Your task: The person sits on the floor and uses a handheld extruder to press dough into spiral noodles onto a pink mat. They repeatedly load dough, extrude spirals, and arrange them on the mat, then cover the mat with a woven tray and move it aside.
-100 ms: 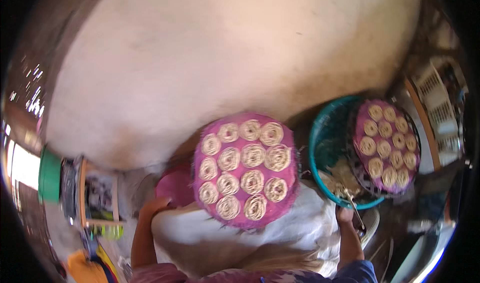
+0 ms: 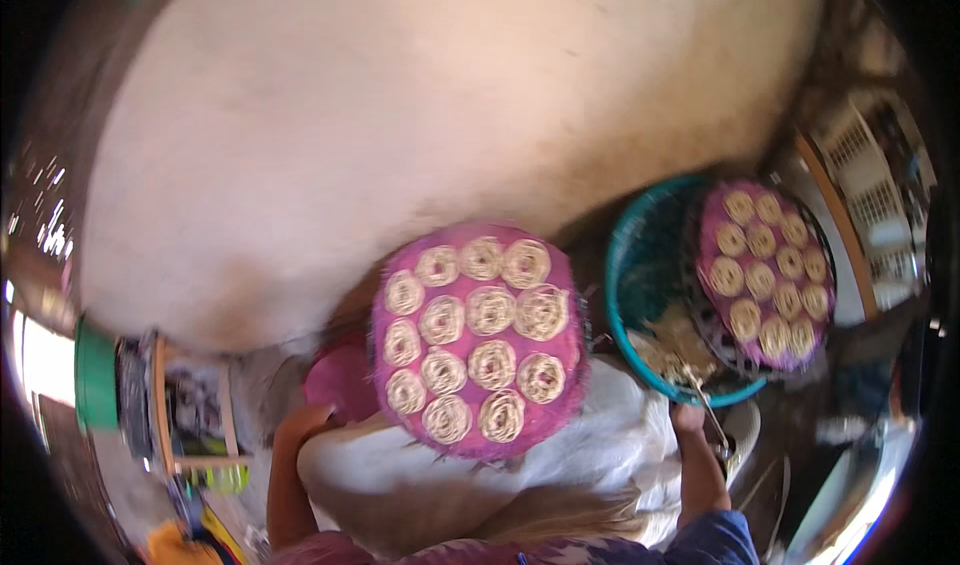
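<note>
In front of me a round tray covered with pink cloth [image 2: 468,355] rests above white cloth over my lap. On it lie several pale coils of noodle-like strands [image 2: 491,310]. My left hand [image 2: 318,421] is down at the left, beside a pink plastic basin [image 2: 345,377]; its fingers are mostly hidden. At the right, my right hand [image 2: 688,418] is just below the rim of a teal basin [image 2: 618,315], close to a thin metal utensil [image 2: 708,405] leaning over that rim. The right fingers do not show clearly.
A second pink round tray [image 2: 746,285] with several coils sits over the teal basin's right side. Pale soft material [image 2: 672,340] lies in the basin. Ahead spreads a large pale surface [image 2: 400,95]. White plastic crates [image 2: 865,170] stand right; a green container [image 2: 95,375] and wooden frame [image 2: 160,405] left.
The whole view has shifted slightly, so the trays and basins appear a little farther left. Both hands keep about the same places beside the basins.
</note>
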Demonstrator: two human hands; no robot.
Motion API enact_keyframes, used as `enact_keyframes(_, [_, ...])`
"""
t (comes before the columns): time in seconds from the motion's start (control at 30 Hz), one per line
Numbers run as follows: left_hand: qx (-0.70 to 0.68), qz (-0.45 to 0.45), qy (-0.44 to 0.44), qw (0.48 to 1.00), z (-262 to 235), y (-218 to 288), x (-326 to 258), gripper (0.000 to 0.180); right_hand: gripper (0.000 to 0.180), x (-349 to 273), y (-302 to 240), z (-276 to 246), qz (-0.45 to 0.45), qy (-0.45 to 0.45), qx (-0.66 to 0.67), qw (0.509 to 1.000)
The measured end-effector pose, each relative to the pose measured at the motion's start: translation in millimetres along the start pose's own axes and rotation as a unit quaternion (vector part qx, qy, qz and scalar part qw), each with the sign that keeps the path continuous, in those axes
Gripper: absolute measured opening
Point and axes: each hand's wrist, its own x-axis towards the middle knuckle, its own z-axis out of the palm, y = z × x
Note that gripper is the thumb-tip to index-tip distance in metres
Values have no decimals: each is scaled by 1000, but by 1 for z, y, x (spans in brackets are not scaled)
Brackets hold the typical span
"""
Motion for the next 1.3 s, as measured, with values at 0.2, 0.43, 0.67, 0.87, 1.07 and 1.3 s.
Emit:
enact_keyframes(0.2, [-26,17,53,998,12,0,2,39,40,-28,15,29,-39,-72,-144,986])
enact_keyframes(0.43, [56,44,152,986,25,30,-7,28,21,15,4,-21,106,-150,87,979])
enact_keyframes(0.67, [-164,119,226,953,68,30,-46,33,36,-23,-25,-142,417,-218,258,844])
enact_keyframes(0.87, [-377,148,192,894,93,63,-71,37,39,-87,-72,-316,256,-196,633,704])
enact_keyframes(1.07, [-371,304,251,841,123,72,-37,21,25,-128,-107,-401,441,145,391,795])
enact_keyframes(1.3, [-338,376,288,813,151,54,-14,14,26,-168,-105,-470,486,111,285,819])
